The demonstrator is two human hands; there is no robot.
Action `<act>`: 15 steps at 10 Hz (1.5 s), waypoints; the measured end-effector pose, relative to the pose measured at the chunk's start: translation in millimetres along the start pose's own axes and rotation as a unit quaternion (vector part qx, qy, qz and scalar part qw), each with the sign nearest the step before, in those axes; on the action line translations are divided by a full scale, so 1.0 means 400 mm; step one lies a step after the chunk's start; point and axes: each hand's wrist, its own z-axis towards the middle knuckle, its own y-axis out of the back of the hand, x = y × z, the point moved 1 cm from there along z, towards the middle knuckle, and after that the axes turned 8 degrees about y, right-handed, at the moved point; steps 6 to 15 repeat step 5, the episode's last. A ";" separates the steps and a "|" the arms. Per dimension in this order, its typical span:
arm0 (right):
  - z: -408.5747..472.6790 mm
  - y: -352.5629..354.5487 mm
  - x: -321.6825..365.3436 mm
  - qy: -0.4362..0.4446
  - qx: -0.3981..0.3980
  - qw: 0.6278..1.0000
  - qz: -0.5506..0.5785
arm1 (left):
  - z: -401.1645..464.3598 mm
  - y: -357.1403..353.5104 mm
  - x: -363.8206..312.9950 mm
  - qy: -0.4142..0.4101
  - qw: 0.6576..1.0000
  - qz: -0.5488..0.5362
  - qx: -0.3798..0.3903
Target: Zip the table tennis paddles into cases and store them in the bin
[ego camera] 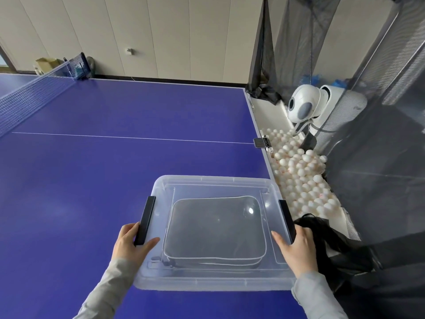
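A clear plastic bin [161, 189] with its clear lid on stands on the blue table near the right edge. Through the lid I see a dark grey zipped paddle case [216, 229] with pale piping lying flat inside; something more lies under it, but I cannot tell what. My left hand [128, 244] grips the black latch [145, 219] on the bin's left side, thumb on the lid. My right hand [295, 249] grips the black latch [287, 221] on the right side, thumb also on the lid. No loose paddle is in view.
The blue table-tennis table [103, 157] stretches away, its net [34, 93] at far left. Off the right edge a tray holds several white balls [303, 176] beside a white ball-feeding machine [305, 104]. Black catch netting [368, 157] hangs on the right, and some lies bunched by my right hand.
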 end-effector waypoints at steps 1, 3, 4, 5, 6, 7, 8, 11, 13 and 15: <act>0.002 0.000 -0.002 -0.004 0.001 1.000 0.010 | -0.001 -0.008 0.000 0.026 1.000 -0.007 0.008; 0.004 -0.002 -0.010 -0.017 0.004 0.999 0.031 | -0.003 -0.010 0.004 0.058 0.997 -0.040 0.029; 0.001 0.006 -0.001 -0.021 0.012 0.999 0.030 | -0.010 -0.003 -0.007 0.075 0.995 -0.045 0.039; -0.003 0.006 0.004 -0.027 0.010 0.999 0.020 | -0.013 0.002 -0.015 0.081 0.995 -0.041 0.033; -0.003 0.006 0.004 -0.027 0.010 0.999 0.020 | -0.013 0.002 -0.015 0.081 0.995 -0.041 0.033; -0.003 0.006 0.004 -0.027 0.010 0.999 0.020 | -0.013 0.002 -0.015 0.081 0.995 -0.041 0.033; -0.003 0.006 0.004 -0.027 0.010 0.999 0.020 | -0.013 0.002 -0.015 0.081 0.995 -0.041 0.033; -0.003 0.006 0.004 -0.027 0.010 0.999 0.020 | -0.013 0.002 -0.015 0.081 0.995 -0.041 0.033; -0.003 0.006 0.004 -0.027 0.010 0.999 0.020 | -0.013 0.002 -0.015 0.081 0.995 -0.041 0.033; -0.003 0.006 0.004 -0.027 0.010 0.999 0.020 | -0.013 0.002 -0.015 0.081 0.995 -0.041 0.033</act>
